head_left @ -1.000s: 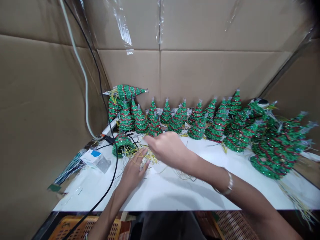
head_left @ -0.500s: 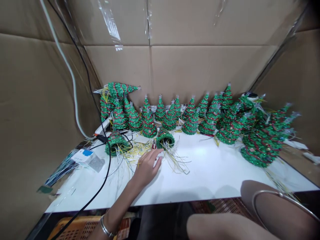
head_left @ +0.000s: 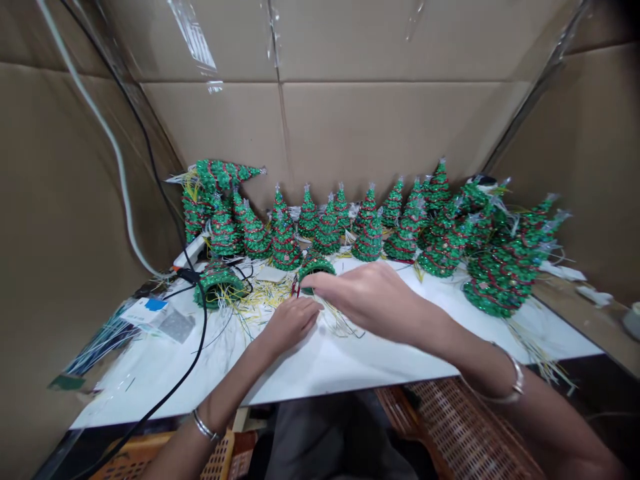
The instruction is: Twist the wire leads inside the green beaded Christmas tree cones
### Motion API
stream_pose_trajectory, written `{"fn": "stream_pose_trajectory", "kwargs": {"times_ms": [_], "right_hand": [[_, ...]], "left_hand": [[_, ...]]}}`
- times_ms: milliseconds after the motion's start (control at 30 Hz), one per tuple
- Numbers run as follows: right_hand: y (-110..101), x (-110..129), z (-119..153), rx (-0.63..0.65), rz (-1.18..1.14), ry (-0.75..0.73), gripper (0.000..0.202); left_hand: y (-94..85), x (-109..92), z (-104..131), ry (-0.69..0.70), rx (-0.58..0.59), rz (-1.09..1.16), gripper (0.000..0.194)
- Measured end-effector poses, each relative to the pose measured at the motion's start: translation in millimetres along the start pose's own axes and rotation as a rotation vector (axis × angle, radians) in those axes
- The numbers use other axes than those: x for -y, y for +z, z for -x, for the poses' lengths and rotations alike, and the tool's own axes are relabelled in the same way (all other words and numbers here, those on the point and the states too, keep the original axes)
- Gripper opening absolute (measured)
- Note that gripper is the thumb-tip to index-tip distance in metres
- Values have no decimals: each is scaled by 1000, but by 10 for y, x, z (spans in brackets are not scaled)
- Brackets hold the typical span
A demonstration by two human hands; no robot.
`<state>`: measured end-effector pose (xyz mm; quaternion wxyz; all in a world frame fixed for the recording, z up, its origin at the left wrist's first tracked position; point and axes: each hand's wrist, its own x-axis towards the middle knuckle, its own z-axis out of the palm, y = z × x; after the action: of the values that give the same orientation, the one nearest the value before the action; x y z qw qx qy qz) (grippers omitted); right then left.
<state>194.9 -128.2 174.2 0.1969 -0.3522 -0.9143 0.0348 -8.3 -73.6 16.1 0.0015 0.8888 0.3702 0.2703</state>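
Note:
At the table's middle a small green tree [head_left: 316,264] lies on its side, its hollow base facing me, with white and yellow wires trailing out. My left hand [head_left: 295,321] rests just in front of it, fingers curled together near the wires; what they grip is hidden. Over the wires and the right part of the base is my right hand [head_left: 370,300], fingers closed, at the red handle of a small tool [head_left: 296,288]; whether it grips the handle is unclear. Another tree [head_left: 218,280] lies with its open base forward on the left.
Several upright trees [head_left: 367,237] line the back, with a cluster [head_left: 500,277] at the right. Wire scraps [head_left: 270,293] litter the table [head_left: 320,373]. A black cable [head_left: 197,353] crosses the left side, near a plastic bag [head_left: 175,323]. Baskets [head_left: 450,427] stand below the edge.
My right hand has come from the lower right to the tree base. My left hand has closed its fingers near the wires. The view has shifted slightly.

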Motion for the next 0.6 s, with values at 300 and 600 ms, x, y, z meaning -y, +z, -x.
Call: {"fn": "stream_pose_trajectory", "kwargs": {"times_ms": [300, 600], "right_hand": [[977, -875, 34, 274, 84, 427, 20], [1126, -867, 131, 263, 94, 532, 21]], "left_hand": [[177, 81, -151, 86, 106, -160, 23], [359, 65, -288, 36, 58, -143, 18]]}}
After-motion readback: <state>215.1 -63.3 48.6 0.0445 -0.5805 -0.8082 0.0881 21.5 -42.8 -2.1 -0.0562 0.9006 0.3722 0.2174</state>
